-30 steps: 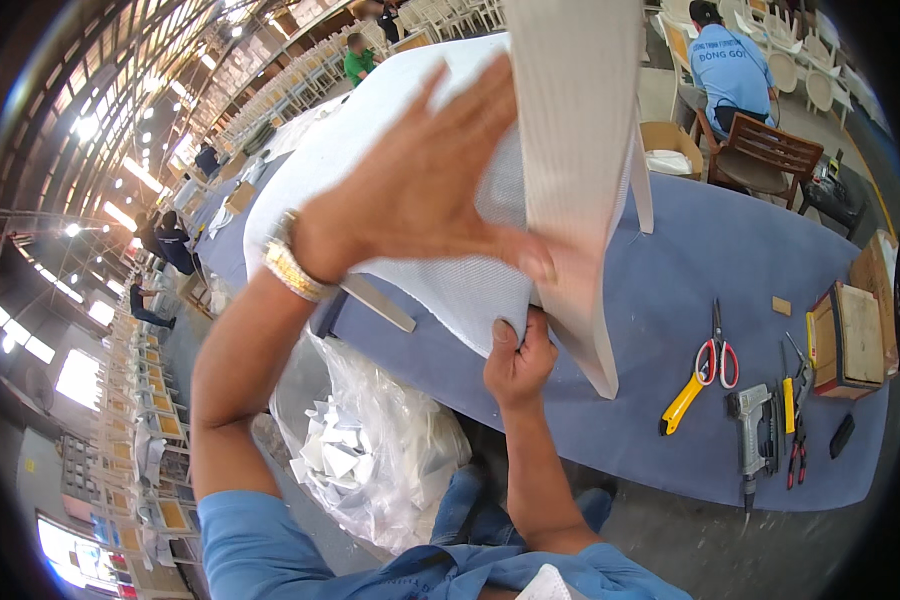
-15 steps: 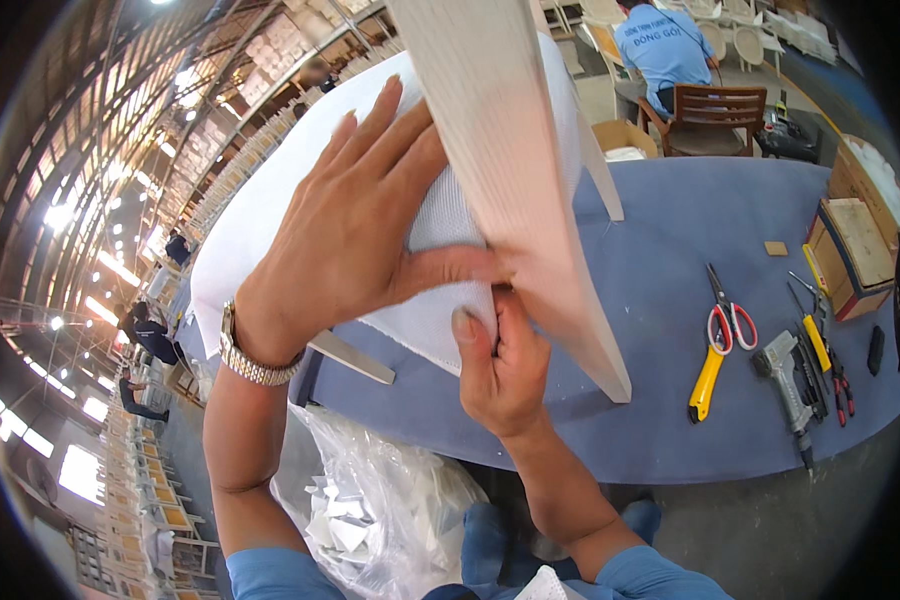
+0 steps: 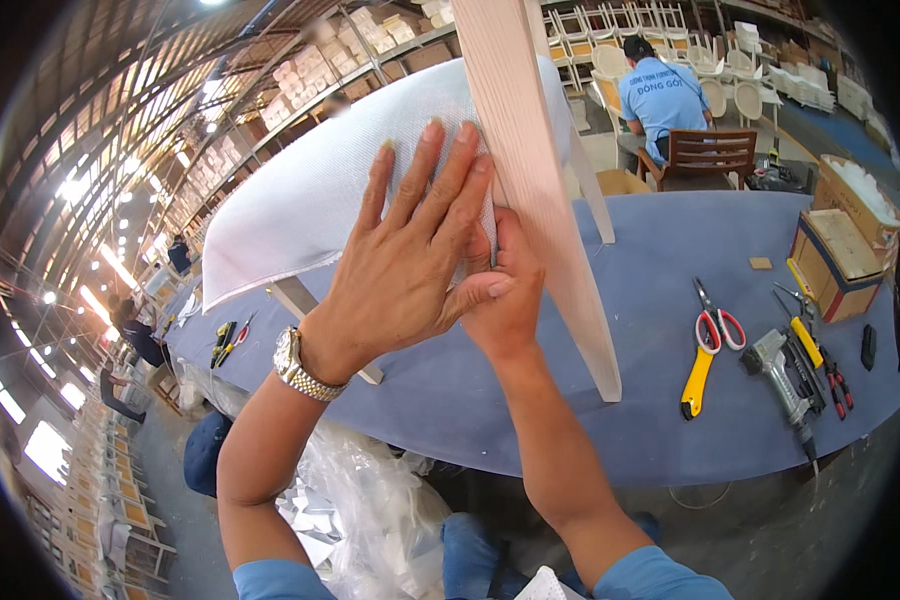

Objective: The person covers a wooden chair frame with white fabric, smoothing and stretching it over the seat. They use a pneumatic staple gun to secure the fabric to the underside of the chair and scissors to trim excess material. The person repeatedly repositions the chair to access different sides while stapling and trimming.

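Note:
A pale wooden chair [image 3: 555,210] stands on the blue-covered table, one leg rising close in front of me. White woven fabric [image 3: 300,200] covers its seat, with a loose-looking edge running down beside that leg. My left hand [image 3: 400,250], with a metal watch on the wrist, lies flat on the fabric, fingers stretched and slightly spread; its thumb reaches over my right hand. My right hand [image 3: 507,305] is closed at the fabric's edge against the leg, thumb and forefinger pinching the cloth. Its other fingertips are hidden.
On the table [image 3: 650,270] to the right lie red-handled scissors [image 3: 715,325], a yellow-handled knife [image 3: 697,385], an air stapler [image 3: 785,385] and pliers [image 3: 838,390]. A cardboard box [image 3: 840,255] stands behind them. Below hangs a clear plastic bag [image 3: 370,500] of white scraps. A co-worker [image 3: 665,100] sits beyond.
My left hand has slid down and rightward, its fingers now lying on the fabric beside the leg. My right hand has moved up along the leg. The view has shifted.

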`<action>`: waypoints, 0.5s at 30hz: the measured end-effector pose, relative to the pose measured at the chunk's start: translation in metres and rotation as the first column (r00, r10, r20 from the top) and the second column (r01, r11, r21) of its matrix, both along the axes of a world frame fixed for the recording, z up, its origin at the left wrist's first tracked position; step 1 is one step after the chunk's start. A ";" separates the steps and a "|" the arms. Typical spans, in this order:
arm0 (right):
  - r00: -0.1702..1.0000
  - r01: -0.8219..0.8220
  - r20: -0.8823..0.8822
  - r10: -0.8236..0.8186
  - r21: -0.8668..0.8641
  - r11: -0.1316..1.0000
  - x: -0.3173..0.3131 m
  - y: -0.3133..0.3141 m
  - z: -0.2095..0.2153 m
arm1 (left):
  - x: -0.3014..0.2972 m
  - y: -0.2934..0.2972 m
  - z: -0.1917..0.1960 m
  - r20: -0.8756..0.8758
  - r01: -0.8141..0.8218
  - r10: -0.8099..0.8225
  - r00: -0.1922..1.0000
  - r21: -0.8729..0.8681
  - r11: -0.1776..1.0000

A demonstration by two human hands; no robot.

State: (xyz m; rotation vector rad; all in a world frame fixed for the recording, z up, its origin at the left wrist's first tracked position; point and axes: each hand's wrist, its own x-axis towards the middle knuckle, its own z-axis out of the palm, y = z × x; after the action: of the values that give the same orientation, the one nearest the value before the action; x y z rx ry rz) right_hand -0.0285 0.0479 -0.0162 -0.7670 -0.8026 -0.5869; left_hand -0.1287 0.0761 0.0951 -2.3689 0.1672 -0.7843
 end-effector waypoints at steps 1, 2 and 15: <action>1.000 -0.022 -0.005 0.022 -0.008 1.000 0.002 -0.002 0.000 | -0.002 0.001 0.005 -0.040 0.018 -0.019 0.999 -0.031 0.999; 0.999 -0.044 -0.011 0.044 -0.017 0.999 0.004 -0.005 -0.001 | -0.003 0.004 0.012 -0.079 0.035 -0.040 0.996 -0.062 0.997; 0.997 -0.065 -0.046 0.060 -0.111 0.992 0.000 -0.009 0.000 | 0.055 0.041 0.070 -0.116 0.146 -0.167 0.979 -0.172 0.974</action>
State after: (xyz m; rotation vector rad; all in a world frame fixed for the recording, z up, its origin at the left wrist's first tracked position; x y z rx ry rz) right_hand -0.0282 0.0393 -0.0163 -0.8513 -0.8224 -0.4710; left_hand -0.0736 0.1167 0.1647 -2.5880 0.3617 -0.7415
